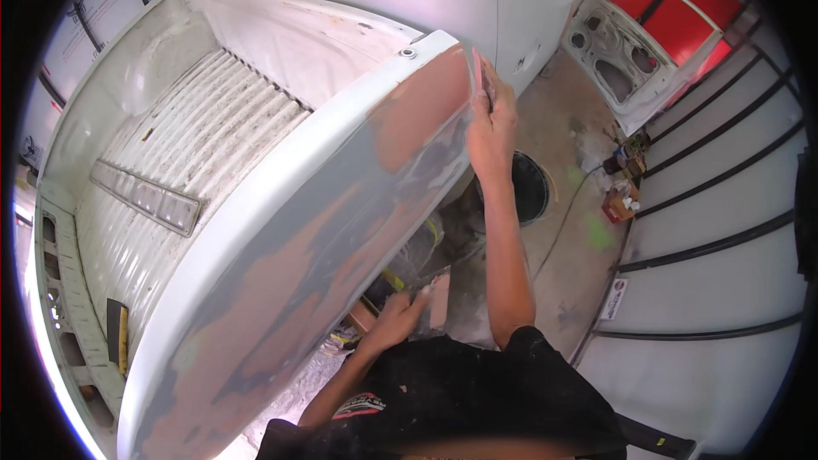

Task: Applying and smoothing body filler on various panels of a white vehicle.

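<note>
A pickup truck's bed side panel [290,230] slants across the middle, its outer face patched with grey primer and pinkish-brown filler. High at its far end, my right hand [492,119] is closed around a thin pink sheet that looks like sandpaper [478,72], held upright by the panel's end edge. My left hand [397,319] is low beside the panel's lower edge, its fingers closed at a flat peach-coloured piece [440,300]. Whether this piece is sandpaper or a board I cannot tell. The undersides of its fingers are hidden.
The ribbed truck bed [196,119] lies left, with a metal strip [146,196] and a black-and-yellow sanding block or scraper [118,336]. A dark bucket [527,187] stands on the floor beyond my right forearm. A removed door [626,55] leans far right, near a small box [620,204].
</note>
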A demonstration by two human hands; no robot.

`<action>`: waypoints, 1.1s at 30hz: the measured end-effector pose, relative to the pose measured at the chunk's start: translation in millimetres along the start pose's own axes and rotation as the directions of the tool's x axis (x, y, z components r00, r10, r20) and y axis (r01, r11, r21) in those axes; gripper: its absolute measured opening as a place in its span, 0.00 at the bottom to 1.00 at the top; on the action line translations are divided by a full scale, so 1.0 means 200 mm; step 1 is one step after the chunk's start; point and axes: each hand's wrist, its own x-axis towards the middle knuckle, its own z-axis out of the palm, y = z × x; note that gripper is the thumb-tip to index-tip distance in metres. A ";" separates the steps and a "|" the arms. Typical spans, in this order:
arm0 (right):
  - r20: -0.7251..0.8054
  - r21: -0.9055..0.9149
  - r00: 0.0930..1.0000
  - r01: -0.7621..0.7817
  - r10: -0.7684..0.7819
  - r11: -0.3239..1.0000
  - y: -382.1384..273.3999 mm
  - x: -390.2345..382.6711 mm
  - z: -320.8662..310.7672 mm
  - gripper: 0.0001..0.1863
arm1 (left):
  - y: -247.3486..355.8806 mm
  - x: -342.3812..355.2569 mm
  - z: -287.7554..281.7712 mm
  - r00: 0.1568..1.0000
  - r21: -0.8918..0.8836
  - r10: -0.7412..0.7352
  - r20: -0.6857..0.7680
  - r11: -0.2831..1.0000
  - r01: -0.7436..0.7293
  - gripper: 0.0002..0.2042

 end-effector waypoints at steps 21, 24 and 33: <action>-0.082 -0.223 0.989 0.100 -0.121 0.970 -0.55 -0.60 0.40 0.35 | -0.04 -0.19 -0.21 0.983 -0.119 0.128 0.131 0.987 -0.112 0.20; -0.058 -0.243 0.991 0.100 -0.118 0.965 -0.63 -0.68 0.39 0.34 | 0.01 -0.24 -0.24 0.960 -0.085 0.226 0.164 0.973 -0.214 0.20; 0.036 0.079 0.990 0.136 -0.139 0.988 -0.54 -0.73 0.05 0.25 | 0.16 -0.28 -0.30 0.965 -0.084 -0.097 0.243 0.989 0.121 0.26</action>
